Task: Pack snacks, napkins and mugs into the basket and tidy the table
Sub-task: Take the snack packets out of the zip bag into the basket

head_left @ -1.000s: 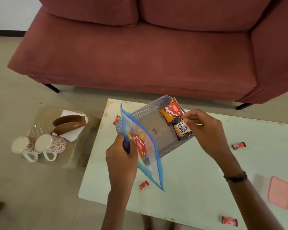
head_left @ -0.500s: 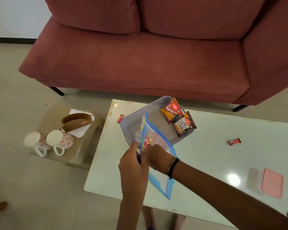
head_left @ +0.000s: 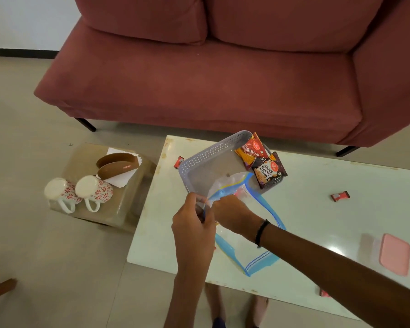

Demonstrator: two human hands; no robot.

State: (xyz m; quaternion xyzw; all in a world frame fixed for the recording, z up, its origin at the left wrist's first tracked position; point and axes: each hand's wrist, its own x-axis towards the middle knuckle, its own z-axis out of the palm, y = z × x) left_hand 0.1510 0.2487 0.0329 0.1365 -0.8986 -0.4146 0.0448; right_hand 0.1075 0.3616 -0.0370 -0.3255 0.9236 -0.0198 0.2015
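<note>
A grey perforated basket (head_left: 200,157) sits on the white table (head_left: 317,223), with an orange snack packet (head_left: 250,151) and a dark peanuts packet (head_left: 269,172) leaning on its right rim. My left hand (head_left: 194,223) pinches the mouth of a clear zip bag with blue edges (head_left: 258,245). My right hand (head_left: 232,214) is pushed inside the bag's opening, and its fingers are hidden. Something red shows faintly inside the bag. Two white mugs with red flowers (head_left: 78,191) lie on a low side stool (head_left: 118,216), beside white napkins (head_left: 121,177).
Small red candies lie on the table at the left (head_left: 179,161), right (head_left: 340,196) and near edge (head_left: 324,292). A pink lidded box (head_left: 394,254) is at the right. A brown napkin holder (head_left: 117,163) stands on the stool. A red sofa (head_left: 211,79) lies beyond.
My right hand left the packets at the basket and went into the bag's mouth. The bag swung from upright to lying flatter over the table.
</note>
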